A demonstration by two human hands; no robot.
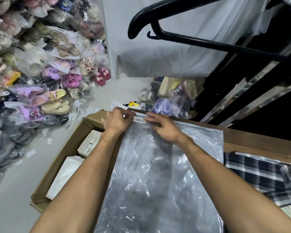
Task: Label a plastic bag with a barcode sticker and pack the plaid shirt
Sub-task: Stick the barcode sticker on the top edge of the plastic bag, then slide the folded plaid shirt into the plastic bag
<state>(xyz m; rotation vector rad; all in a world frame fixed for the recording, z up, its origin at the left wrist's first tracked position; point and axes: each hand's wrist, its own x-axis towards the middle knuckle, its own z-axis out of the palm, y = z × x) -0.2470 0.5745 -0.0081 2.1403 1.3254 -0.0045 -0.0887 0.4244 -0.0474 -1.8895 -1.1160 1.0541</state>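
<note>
A clear plastic bag [160, 174] lies flat on a wooden table [259, 142], its mouth at the far edge. A white barcode sticker [139, 119] lies on the bag near that far edge. My left hand [118, 121] pinches the sticker's left end with thumb and fingers. My right hand [163, 127] rests flat on the bag just right of the sticker, fingers stretched and pressing the plastic down. The plaid shirt [262, 179], dark blue and white, lies folded on the table to the right of the bag.
An open cardboard box [69, 147] with white boxes inside stands on the floor at the table's left. Bagged shoes [45, 81] pile up at the left and behind the table. A black hanger [183, 36] hangs overhead beside a rack.
</note>
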